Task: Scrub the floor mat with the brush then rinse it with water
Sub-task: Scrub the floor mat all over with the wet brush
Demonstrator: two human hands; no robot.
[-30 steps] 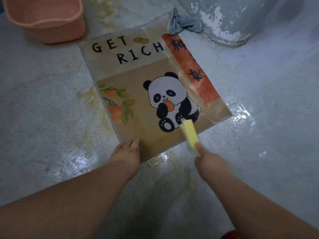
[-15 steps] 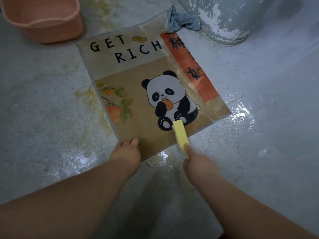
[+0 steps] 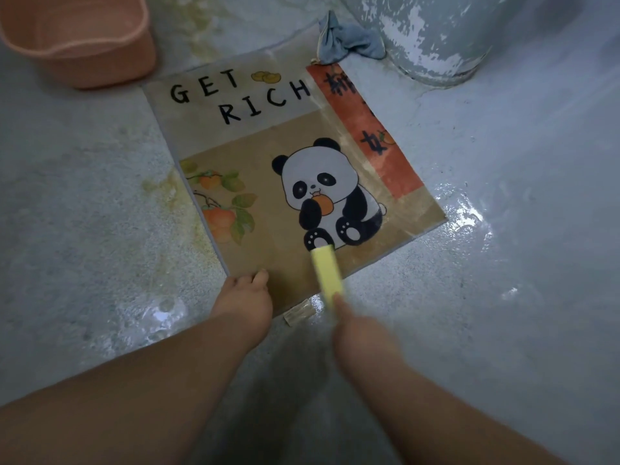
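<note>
Dim; glaring floor (image 3: 469, 223); blurred right hand (image 3: 364, 340)

My left hand (image 3: 243, 298) rests on the near corner of the floor mat (image 3: 268, 182), fingertips on its surface. My right hand (image 3: 360, 333), which is blurred, grips the yellow brush (image 3: 327, 273) by its near end. The brush's far end lies on the mat, at the lower paw of the printed panda. The mat lies flat on the wet grey floor (image 3: 503, 263). A pink basin (image 3: 84, 45) stands just beyond the mat's far left corner. A blue cloth (image 3: 349, 41) lies crumpled at the far right corner, beside the base of a grey drum (image 3: 436, 38) with flaking paint.
</note>
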